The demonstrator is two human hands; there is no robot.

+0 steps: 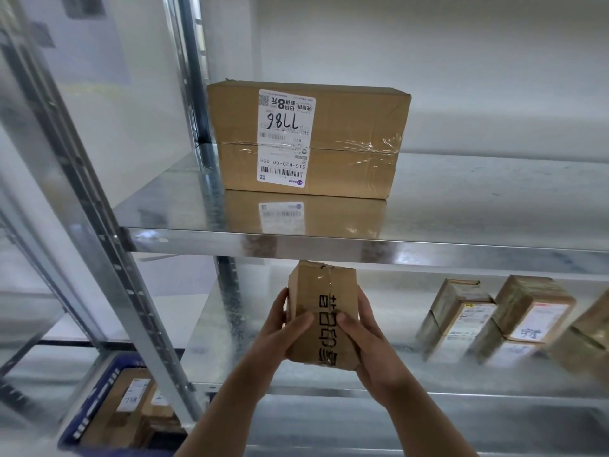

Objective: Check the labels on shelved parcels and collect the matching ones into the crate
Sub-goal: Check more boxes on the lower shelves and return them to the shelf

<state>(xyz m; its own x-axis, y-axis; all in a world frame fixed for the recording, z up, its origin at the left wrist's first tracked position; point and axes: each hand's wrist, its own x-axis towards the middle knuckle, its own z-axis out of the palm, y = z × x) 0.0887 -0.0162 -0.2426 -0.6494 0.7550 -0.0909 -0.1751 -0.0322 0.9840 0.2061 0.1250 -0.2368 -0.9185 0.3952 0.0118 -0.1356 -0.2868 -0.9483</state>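
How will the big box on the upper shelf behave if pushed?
The big box probably stays stiff: its edges look square. It likely slides easily on the shiny shelf, and its low, wide shape should resist tipping.

A galvanised steel shelving rack (395, 249) with reflective shelves stands against a plain white wall (428, 44), evenly lit.

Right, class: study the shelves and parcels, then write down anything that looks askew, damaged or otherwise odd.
The large box on the upper shelf sits with its label upside down, so the handwritten number reads inverted. Its clear tape is wrinkled at the right end. The box itself looks intact, and nothing appears spilled.
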